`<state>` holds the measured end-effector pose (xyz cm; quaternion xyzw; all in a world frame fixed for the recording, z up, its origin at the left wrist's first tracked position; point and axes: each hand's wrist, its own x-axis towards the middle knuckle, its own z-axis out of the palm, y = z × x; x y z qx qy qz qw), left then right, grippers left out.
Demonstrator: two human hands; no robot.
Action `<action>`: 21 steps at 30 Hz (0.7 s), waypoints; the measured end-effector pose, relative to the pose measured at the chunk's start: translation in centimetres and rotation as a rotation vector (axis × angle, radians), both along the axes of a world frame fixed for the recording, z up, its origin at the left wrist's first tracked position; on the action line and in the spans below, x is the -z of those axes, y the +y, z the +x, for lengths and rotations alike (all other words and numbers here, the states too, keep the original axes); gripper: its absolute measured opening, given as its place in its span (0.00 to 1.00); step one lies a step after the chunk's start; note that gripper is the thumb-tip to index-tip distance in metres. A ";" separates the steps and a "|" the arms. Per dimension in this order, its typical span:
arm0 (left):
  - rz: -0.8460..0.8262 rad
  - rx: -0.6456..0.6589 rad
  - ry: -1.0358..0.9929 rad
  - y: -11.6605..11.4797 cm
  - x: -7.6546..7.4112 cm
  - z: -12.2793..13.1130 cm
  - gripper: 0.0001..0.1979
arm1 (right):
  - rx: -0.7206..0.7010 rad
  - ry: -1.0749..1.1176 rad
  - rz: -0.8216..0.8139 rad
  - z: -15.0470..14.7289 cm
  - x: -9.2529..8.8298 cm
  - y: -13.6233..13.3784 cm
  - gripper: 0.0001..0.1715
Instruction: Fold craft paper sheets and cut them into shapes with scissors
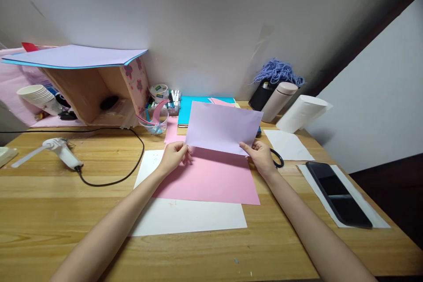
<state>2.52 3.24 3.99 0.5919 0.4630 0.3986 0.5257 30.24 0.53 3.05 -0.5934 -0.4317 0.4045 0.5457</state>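
Wooden bench [59, 220] with pink sheet [211, 180], lavender paper [222, 127] above it in the closely pinched grip of left hand [176, 155] and right hand [261, 157]

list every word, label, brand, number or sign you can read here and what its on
Nothing can be read for certain.
Round white roll: coloured label patches, too small to read.
White sheet under the pink one: small marks at its upper left and a faint reddish mark, no readable word.
Phone: dark screen, no text showing.
Lilac sheet: no writing on the visible side.
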 end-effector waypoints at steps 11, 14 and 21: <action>0.014 0.064 -0.018 0.2 0.2 -0.2 0.17 | -0.014 0.040 -0.040 -0.2 -0.1 -0.1 0.20; -0.008 0.060 0.013 0.1 0.4 0.0 0.18 | -0.001 0.019 -0.060 -0.5 -0.4 -0.2 0.20; -0.027 0.020 -0.053 0.7 0.6 -0.2 0.21 | -0.168 0.115 -0.092 -0.8 -0.2 -0.3 0.20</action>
